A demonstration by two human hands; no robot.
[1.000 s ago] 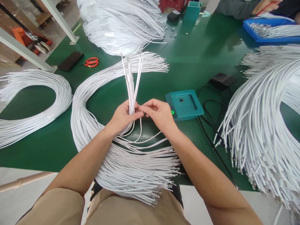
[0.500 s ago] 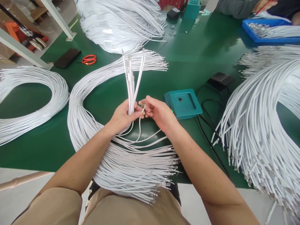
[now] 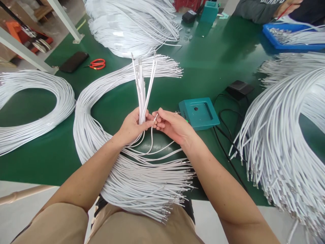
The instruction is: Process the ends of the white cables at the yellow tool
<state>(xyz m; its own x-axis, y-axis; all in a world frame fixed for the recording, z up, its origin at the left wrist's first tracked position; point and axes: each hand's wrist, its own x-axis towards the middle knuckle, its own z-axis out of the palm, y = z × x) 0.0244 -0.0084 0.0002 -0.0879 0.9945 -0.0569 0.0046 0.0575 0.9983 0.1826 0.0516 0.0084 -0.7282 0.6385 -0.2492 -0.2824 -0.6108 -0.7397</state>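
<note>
My left hand (image 3: 133, 126) is closed around a small upright bunch of white cables (image 3: 142, 89) with bare metallic ends. Between its thumb and fingers, one single white cable (image 3: 152, 135) stands apart, its tip pointing up to the right. My right hand (image 3: 172, 125) meets that tip with thumb and fingertips pinched together; the exact contact is partly hidden by the fingers. Below both wrists lies a large curved bundle of white cables (image 3: 147, 183), its loose ends fanned toward the right and over the table's front edge.
Right of my hands sits a teal device (image 3: 200, 113) with black cords and a black pedal-like block (image 3: 240, 88). More white cable bundles (image 3: 281, 135) lie right, left and behind. Red-handled scissors (image 3: 98, 64) lie beside a dark phone-like object (image 3: 74, 62). A co-worker's hand is near a blue tray (image 3: 279, 44).
My right hand's fingers have closed in on the single cable's tip, having been more spread before. My left hand keeps its hold on the bunch, almost unmoved.
</note>
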